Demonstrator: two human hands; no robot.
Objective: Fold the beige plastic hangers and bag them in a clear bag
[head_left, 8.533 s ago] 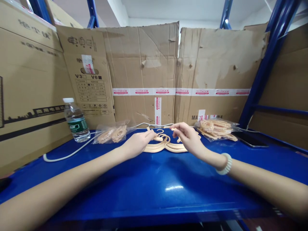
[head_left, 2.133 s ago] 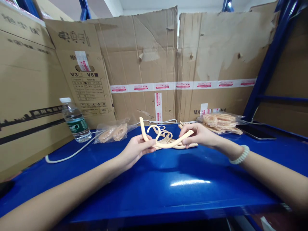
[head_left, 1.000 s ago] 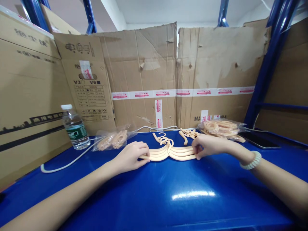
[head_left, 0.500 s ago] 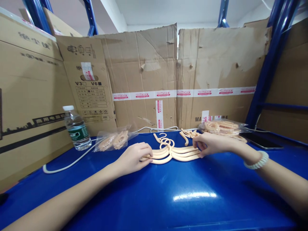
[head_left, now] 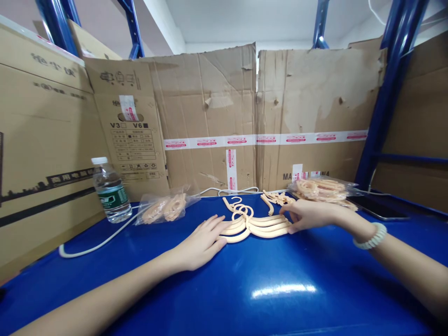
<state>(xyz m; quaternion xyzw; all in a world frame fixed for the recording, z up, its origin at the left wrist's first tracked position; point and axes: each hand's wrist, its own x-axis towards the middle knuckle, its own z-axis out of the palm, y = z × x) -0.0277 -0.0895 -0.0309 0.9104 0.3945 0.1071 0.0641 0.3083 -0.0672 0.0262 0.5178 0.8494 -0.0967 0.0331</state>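
Note:
A flat stack of cream plastic hangers [head_left: 257, 223] lies on the blue shelf [head_left: 245, 289], hooks pointing to the back. My left hand [head_left: 203, 242] rests flat on the shelf, fingers stretched out, fingertips touching the stack's left end. My right hand [head_left: 306, 213], with a bead bracelet on the wrist, has its fingers curled lightly against the stack's right end. A few loose cream hanger pieces [head_left: 275, 199] lie just behind the stack.
A water bottle [head_left: 111, 190] stands at the back left beside a clear bag of cream parts [head_left: 164, 206]. Another full bag [head_left: 322, 189] and a dark phone [head_left: 378, 207] lie at the back right. A white cable [head_left: 98, 240] runs along the left. Cardboard boxes [head_left: 210, 116] wall the back.
I set an assembled hanger onto the stack and squared it with both hands. Now my left hand has opened and drawn back slightly; my right hand still touches the right end.

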